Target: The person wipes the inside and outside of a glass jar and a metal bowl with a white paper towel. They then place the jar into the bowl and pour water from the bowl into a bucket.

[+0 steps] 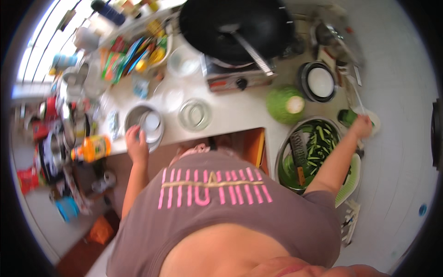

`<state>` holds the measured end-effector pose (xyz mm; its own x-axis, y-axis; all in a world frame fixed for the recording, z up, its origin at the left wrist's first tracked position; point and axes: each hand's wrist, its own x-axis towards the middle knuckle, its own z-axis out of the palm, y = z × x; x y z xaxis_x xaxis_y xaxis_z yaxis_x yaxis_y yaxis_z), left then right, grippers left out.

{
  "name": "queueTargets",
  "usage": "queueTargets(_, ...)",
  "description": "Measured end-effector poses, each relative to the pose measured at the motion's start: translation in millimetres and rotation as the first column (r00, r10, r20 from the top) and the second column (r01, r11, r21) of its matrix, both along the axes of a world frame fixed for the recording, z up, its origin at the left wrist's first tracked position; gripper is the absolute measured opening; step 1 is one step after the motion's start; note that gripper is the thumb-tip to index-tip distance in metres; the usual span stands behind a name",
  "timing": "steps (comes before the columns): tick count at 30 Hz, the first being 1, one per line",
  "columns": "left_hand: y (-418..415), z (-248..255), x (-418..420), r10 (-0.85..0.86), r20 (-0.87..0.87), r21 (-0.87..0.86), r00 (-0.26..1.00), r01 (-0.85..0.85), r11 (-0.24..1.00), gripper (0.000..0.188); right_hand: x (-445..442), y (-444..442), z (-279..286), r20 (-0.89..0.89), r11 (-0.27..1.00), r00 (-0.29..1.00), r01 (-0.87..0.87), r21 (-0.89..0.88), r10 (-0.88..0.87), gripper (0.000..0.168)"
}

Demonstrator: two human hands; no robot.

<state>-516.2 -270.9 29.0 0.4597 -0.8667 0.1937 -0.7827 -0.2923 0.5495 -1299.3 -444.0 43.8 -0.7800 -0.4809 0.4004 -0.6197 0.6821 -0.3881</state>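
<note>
My left hand is over the near left rim of a round metal pot, its thumb and fingers apart. Inside that pot sits a small white bowl. My right hand reaches out to the far right and is blurred. It is beside a dark green vegetable piece and over a whitish dish; whether it grips anything is unclear. Below that arm stands a large metal basin with cut green vegetable strips. A grater with a wooden handle lies in the basin.
A black wok with a metal-handled spatula rests on a portable gas stove. Nearby are a green cabbage, a dark pot with a white bowl, a glass bowl and an orange bottle at the counter edge.
</note>
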Motion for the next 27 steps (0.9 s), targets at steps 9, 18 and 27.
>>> queueTargets(9,1,-4,8,0.044,0.001,-0.067,0.999,-0.044,0.997,0.019,46,151,-58,0.727,0.702,-0.198,0.513,-0.494,0.657,0.031)
queueTargets(18,17,-16,62,0.037,-0.169,-0.12,0.985,-0.057,0.991,0.018,246,228,-15,0.835,0.787,-0.198,0.498,-0.365,0.513,0.01)
queueTargets(27,58,-59,146,0.065,-0.19,-0.161,0.98,-0.097,0.982,0.018,456,348,28,0.939,0.984,0.343,0.17,-0.051,-0.011,0.013)
